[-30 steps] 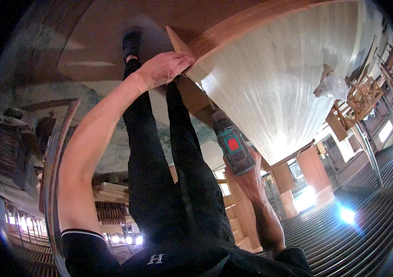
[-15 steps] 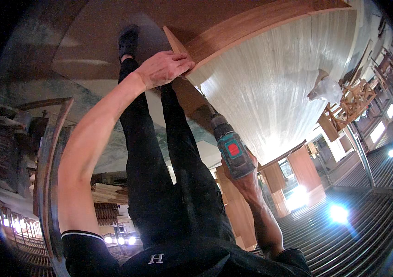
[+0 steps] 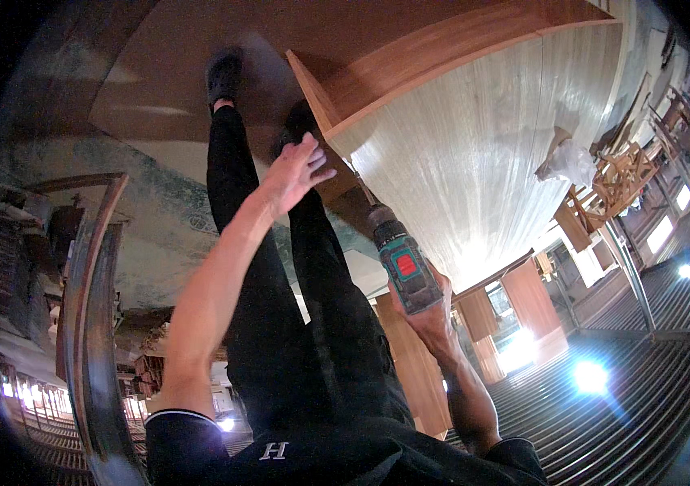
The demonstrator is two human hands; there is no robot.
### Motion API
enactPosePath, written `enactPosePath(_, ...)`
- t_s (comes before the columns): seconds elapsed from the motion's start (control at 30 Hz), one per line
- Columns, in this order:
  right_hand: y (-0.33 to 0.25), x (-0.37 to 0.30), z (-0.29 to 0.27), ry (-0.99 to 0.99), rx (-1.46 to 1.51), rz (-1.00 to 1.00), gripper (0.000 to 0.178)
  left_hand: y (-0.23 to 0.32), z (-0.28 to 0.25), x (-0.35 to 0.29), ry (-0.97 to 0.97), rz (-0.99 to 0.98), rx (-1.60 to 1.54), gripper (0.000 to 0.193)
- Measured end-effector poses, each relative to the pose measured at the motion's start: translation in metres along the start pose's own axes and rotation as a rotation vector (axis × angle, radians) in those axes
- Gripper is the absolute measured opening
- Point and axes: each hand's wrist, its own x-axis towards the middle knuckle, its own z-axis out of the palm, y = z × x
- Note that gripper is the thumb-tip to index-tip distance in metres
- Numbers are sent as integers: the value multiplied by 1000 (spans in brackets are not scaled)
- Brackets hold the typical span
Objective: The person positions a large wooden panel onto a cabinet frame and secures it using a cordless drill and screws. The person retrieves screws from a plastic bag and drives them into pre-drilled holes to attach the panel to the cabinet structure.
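Note:
My right hand (image 3: pixel 430 304) grips a cordless drill (image 3: pixel 404 263), teal and black with a red patch. Its long thin bit points up toward the near left corner of a wooden cabinet; whether the tip touches is too small to tell. The cabinet has a pale, streaky wood-grain panel (image 3: pixel 474 138) and a reddish-brown inner side (image 3: pixel 442 53). A narrow brown board (image 3: pixel 313 93) forms its left end. My left hand (image 3: pixel 296 172) hangs in the air just left of that corner, fingers spread, touching nothing.
A crumpled clear plastic bag (image 3: pixel 572 162) rests on the panel's right part. Beyond it stands a wooden frame stack (image 3: pixel 616 182). Curved dark boards (image 3: pixel 94 308) stand at the left. My legs and feet are beside the cabinet's left end.
My left hand has let go of the cabinet corner and dropped down, its fingers opening. The drill in my right hand has barely moved.

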Motion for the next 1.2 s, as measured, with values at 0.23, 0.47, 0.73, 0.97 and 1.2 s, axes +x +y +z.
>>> enactPosePath(0.23,-12,3,-5,-18,31,-36,39,13,55,-2,188,25,-168,41)
enactPosePath(0.47,-9,3,-7,-25,12,-49,37,6,63,9,377,31,-139,38)
enactPosePath(0.73,1,4,-5,-28,19,-113,29,6,77,12,518,52,-121,41)
enactPosePath(0.97,3,6,-8,-33,36,-127,29,5,78,7,514,70,-99,42)
enactPosePath(1.2,14,6,-3,-8,0,-177,27,12,75,18,525,31,-145,36)
